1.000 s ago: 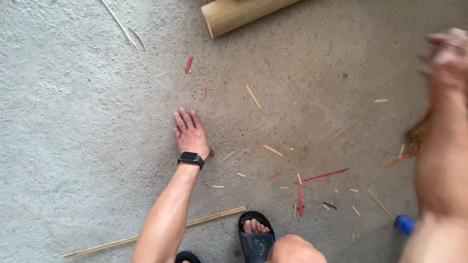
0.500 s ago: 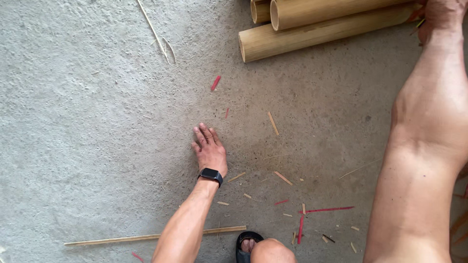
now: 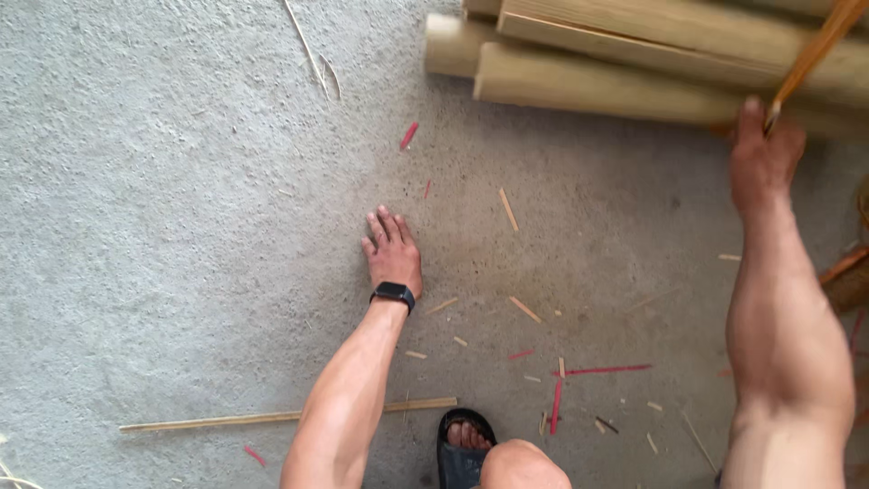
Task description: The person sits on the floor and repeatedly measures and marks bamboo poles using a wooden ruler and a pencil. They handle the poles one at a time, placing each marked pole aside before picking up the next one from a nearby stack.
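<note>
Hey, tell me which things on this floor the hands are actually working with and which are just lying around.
In hand:
- left hand, flat on the concrete floor
- right hand, gripping a thin orange-brown stick
- bamboo poles, right beside that hand

Lying about:
- long thin slat
- red slivers
- pale wood chips
- black sandal

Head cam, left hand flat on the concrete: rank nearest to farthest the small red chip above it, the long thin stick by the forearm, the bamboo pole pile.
From the left hand, pressed flat on the concrete floor:
1. Small red chip, just up and right of the fingertips.
2. Long thin stick, lower left, crossing behind the forearm.
3. Bamboo pole pile, top right, near the right hand.
</note>
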